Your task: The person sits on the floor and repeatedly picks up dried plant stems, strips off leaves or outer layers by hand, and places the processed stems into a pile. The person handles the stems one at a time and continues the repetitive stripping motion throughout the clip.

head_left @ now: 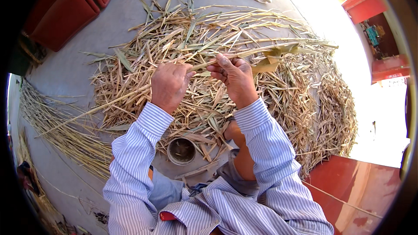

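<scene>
- Bundle of thin stalks [65, 126]: on the grey floor [109, 17], toward its left edge as my remote feed shows it.
- Stalk [117, 101], held above the litter: I judge it best held taut, with any pull running along it, never across, since it looks dry and liable to snap. Long axis slants from low left to high right; leafy end points right, bare end left, over the bundle.
- Left hand [169, 86]: knuckles up, fist wrapped around the stalk; I would want this grip firm, as the anchor.
- Round tin [181, 163]: upright at the litter's near edge; contents unclear to me.
- Leaf litter [200, 115]: heaped across the floor's middle.
- Right hand [235, 76]: thumb and curled fingers pinching the stalk; whether every fingertip touches, I cannot tell.
- Broad leaf [266, 64]: just right of that pinch, against the stalk.
</scene>
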A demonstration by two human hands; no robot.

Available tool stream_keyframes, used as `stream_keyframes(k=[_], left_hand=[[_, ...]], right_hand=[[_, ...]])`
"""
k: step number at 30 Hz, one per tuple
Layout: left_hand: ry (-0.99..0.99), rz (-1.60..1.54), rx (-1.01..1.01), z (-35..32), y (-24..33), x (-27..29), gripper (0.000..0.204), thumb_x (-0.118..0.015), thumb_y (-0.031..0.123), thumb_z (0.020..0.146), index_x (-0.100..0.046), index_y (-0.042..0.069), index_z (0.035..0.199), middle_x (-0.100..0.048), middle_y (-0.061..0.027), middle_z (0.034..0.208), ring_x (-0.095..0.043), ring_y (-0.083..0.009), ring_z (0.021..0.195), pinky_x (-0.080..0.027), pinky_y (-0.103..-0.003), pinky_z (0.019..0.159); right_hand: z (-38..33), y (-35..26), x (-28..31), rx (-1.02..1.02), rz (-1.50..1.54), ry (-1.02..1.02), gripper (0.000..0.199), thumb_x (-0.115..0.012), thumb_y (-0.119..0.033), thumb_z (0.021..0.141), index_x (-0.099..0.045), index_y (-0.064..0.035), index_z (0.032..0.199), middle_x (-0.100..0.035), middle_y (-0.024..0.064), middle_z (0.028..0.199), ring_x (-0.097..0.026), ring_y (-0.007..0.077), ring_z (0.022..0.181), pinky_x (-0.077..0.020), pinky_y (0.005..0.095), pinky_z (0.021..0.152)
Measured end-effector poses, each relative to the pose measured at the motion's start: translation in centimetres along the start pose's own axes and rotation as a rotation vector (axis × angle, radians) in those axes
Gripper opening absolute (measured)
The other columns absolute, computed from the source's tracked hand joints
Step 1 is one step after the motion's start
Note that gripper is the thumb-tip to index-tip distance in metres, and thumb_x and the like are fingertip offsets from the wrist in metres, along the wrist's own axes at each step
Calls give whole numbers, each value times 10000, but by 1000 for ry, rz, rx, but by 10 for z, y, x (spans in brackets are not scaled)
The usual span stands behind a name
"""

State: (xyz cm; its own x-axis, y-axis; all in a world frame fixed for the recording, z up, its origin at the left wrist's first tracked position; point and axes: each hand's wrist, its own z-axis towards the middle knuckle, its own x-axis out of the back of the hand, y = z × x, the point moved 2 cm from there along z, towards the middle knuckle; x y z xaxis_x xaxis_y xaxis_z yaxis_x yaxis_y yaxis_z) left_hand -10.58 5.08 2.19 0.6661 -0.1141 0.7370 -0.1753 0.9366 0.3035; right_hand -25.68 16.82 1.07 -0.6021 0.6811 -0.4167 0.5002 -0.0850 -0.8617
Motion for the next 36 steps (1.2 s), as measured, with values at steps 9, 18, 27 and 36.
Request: stream_keyframes(k=[9, 18, 27, 36], left_hand=[[87, -79, -47, 3, 9, 12, 161, -783, 114, 721, -672, 71, 829, -676, -51, 769, -617, -213, 701, -433, -341, 636], [89, -108, -3, 0, 6, 23, 150, -783, 86, 732, -669, 57, 826, -677, -63, 764, -607, -221, 694, -450, -355, 646], [438, -600, 512, 28, -35, 73, 140, -700, 149, 897, -620, 44, 943, -661, -12, 824, -531, -47, 700, -430, -195, 628], [-7, -639, 482, 2, -41, 45, 154, -717, 140, 876, -621, 20, 886, -659, -18, 782, -579, -53, 718, -474, -199, 629]], right_hand=[[-9, -1, -10, 52, -92, -5, 258, -649, -220, 927, -588, 27, 971, -684, 122, 835, -697, 187, 720, -594, 281, 642], [-4, 4, -15, 0, -57, -43, 226, -697, -230, 890, -612, -31, 952, -688, 84, 824, -694, 169, 709, -565, 248, 608], [16, 1, 20, 75, -209, 131, 281, -711, -228, 875, -612, 20, 966, -678, 107, 848, -681, 169, 705, -562, 243, 613], [14, -7, 13, 260, -136, 205, 244, -675, -189, 907, -605, 21, 1007, -681, 108, 854, -690, 180, 734, -577, 243, 630]])
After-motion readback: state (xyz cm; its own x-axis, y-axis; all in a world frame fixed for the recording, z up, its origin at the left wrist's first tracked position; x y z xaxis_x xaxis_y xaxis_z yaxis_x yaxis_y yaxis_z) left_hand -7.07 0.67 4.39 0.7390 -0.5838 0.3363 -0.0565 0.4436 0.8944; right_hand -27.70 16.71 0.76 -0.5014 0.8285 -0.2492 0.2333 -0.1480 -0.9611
